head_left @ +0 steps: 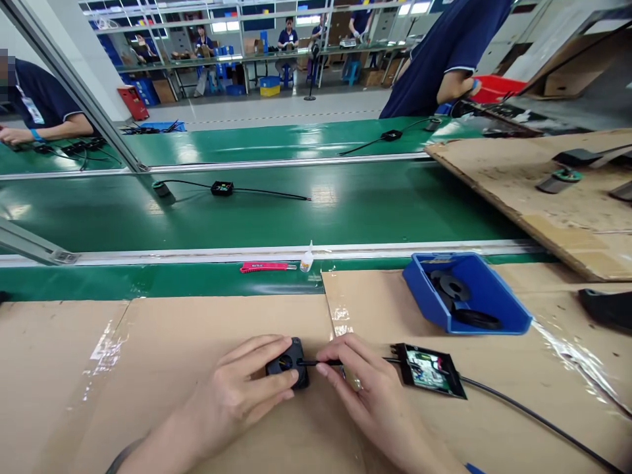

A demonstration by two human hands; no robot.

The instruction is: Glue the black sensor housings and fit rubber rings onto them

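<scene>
My left hand (237, 392) grips a small black round-faced plug part (289, 370) on the cardboard-covered bench. My right hand (368, 388) pinches the thin black cable (316, 362) where it enters that part. The cable runs right to an open black box with a green circuit board (428, 370), and a thicker cable (533, 415) leaves the box toward the lower right.
A blue bin (488, 293) with black ring parts stands right of my hands. A red utility knife (264, 267) and a small glue bottle (307, 258) lie at the green conveyor (296, 217) edge. Another black box with cable (222, 188) rides the belt. Other people work beyond.
</scene>
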